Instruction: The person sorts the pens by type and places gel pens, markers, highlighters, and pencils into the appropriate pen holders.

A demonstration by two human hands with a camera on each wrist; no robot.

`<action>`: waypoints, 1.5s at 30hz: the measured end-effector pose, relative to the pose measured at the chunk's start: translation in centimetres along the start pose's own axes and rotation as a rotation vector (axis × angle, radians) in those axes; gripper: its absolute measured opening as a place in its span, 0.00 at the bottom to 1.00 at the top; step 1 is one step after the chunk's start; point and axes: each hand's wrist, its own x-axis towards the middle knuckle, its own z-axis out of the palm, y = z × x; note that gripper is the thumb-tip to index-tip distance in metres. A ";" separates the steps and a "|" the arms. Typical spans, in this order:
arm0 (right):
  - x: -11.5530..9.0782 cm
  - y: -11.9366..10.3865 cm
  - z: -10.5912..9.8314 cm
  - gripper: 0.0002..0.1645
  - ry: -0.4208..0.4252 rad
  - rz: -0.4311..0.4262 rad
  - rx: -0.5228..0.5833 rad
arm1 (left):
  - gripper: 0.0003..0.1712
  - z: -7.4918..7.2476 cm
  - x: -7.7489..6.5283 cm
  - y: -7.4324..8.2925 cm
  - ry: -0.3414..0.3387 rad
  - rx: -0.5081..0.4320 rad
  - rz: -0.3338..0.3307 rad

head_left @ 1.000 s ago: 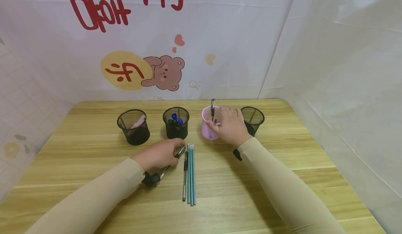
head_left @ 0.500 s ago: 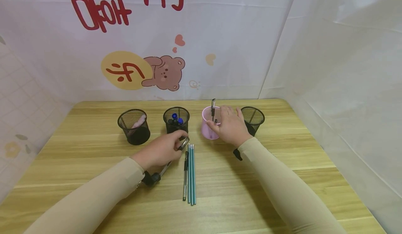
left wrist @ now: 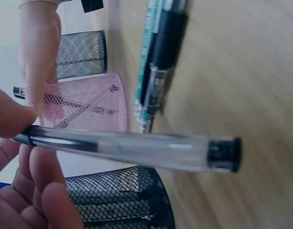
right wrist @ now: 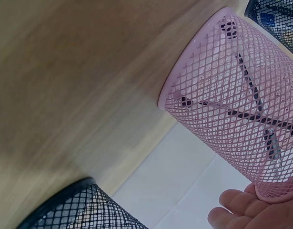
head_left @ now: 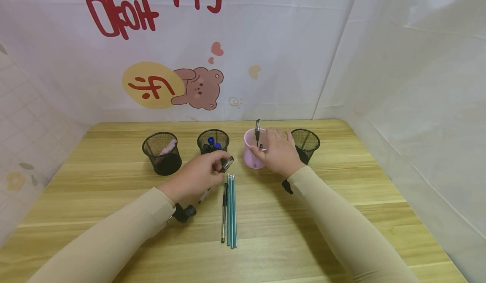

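Here's a clear-barrelled pen with black ends (left wrist: 151, 150), pinched at a slant in my left hand (head_left: 197, 175), up off the worktop (head_left: 288, 249), right by a round black mesh cup (head_left: 202, 142) of blue and black pens (head_left: 211, 141). My right hand (head_left: 281, 154) grips a round pink mesh cup (head_left: 251, 160) at its rim, near the worktop's far edge, black pens (head_left: 257, 128) leaning inside. Nearer the front edge, three slim teal pencils (head_left: 232, 215) lie just beside another clear-and-black pen (head_left: 223, 215).
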 end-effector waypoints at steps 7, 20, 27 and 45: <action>-0.1 0.0 0.0 0.52 -0.008 0.000 0.000 | 0.30 -0.2 0.1 0.6 0.021 -0.033 0.009; 0.0 0.2 0.3 0.52 0.002 -0.001 0.002 | 0.27 -0.4 0.3 2.0 0.057 -0.065 0.063; 0.0 0.3 0.4 0.51 0.012 -0.002 0.004 | 0.28 -0.5 0.8 2.7 0.079 -0.074 0.088; 0.1 0.2 0.4 0.50 0.031 -0.013 0.018 | 0.30 -0.7 2.4 4.5 0.131 -0.137 0.119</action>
